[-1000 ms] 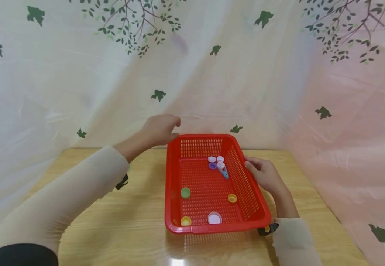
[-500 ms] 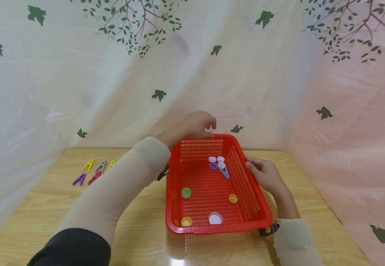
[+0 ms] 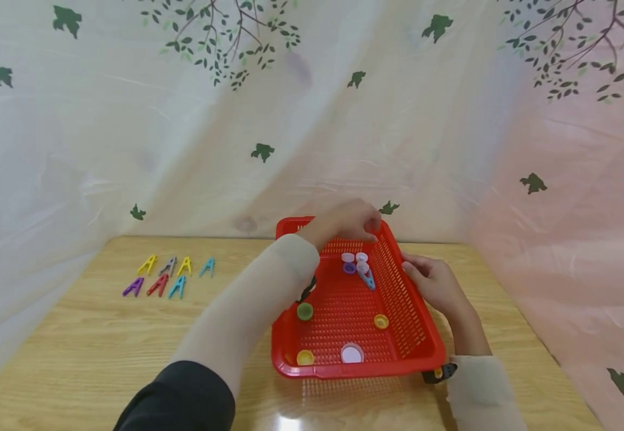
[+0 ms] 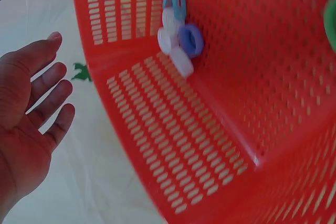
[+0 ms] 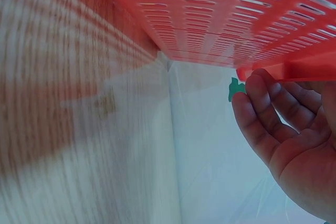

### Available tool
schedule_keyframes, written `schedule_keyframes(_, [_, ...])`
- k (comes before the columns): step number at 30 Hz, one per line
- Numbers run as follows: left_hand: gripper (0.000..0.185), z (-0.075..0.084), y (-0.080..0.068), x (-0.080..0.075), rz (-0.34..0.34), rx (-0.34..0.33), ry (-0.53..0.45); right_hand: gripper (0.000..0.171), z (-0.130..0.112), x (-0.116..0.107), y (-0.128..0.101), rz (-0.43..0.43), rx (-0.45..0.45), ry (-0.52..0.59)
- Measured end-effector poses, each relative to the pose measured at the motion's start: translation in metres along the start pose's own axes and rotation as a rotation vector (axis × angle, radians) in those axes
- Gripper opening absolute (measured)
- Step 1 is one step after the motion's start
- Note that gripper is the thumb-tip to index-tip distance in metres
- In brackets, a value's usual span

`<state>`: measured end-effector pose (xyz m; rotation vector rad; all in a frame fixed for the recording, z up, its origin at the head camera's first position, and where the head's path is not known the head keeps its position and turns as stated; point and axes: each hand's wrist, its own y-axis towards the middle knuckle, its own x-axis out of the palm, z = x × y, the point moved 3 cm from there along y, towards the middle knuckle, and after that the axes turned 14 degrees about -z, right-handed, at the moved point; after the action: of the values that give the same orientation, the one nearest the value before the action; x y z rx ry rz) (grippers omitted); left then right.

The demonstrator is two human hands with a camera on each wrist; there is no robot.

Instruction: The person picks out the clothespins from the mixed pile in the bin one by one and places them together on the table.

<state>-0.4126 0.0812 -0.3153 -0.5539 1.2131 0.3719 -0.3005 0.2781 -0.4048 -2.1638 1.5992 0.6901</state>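
Note:
A red plastic basket (image 3: 338, 372) stands in the middle of the head view. My right hand (image 3: 437, 288) grips its right rim, thumb on the inner side and fingers below the rim in the right wrist view. Over the far right corner hovers my left hand (image 3: 350, 222); in the left wrist view its loose fingers (image 4: 52, 90) hold nothing, apart from the rim. Inside the basket, several small white caps, a purple cap (image 3: 349, 268) and a blue clothespin (image 3: 367, 279) cluster at the far right. A green cap (image 3: 304, 311), two orange caps (image 3: 381, 321) and a larger pale cap (image 3: 352, 353) lie nearer.
Several clothespins, among them a purple one (image 3: 133, 287), a red one (image 3: 158, 285) and a grey one (image 3: 168, 266), lie in two rows on the left of the wooden table (image 3: 102, 353). A leaf-printed sheet (image 3: 209, 161) hangs behind and along the sides.
My left hand has moved right, from the basket's far left corner to its far right corner, uncovering the clothespins on the table. My right hand keeps its hold on the rim.

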Motion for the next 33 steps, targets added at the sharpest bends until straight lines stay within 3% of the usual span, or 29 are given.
schedule_keyframes(4, [0.021, 0.004, 0.009, 0.012, -0.050, 0.017, -0.001, 0.050, 0.000, -0.001, 0.000, 0.000, 0.001, 0.001])
schedule_keyframes(8, [0.024, 0.006, 0.013, 0.025, -0.140, 0.013, -0.078, 0.049, 0.000, -0.002, -0.001, 0.004, 0.010, -0.004])
schedule_keyframes(12, [0.033, 0.004, 0.012, 0.038, -0.245, -0.056, -0.179, 0.049, 0.002, -0.002, -0.003, 0.007, 0.012, 0.006])
schedule_keyframes(16, [0.037, 0.002, 0.013, 0.050, -0.314, -0.079, -0.196, 0.049, 0.003, -0.002, -0.004, 0.014, 0.010, -0.003])
schedule_keyframes(26, [0.042, -0.004, 0.016, 0.066, -0.393, -0.102, -0.181, 0.047, 0.002, -0.002, 0.001, 0.024, -0.012, -0.051])
schedule_keyframes(33, [0.040, -0.005, 0.014, 0.074, -0.367, -0.118, -0.124, 0.049, 0.002, -0.003, -0.001, 0.018, -0.012, -0.041])
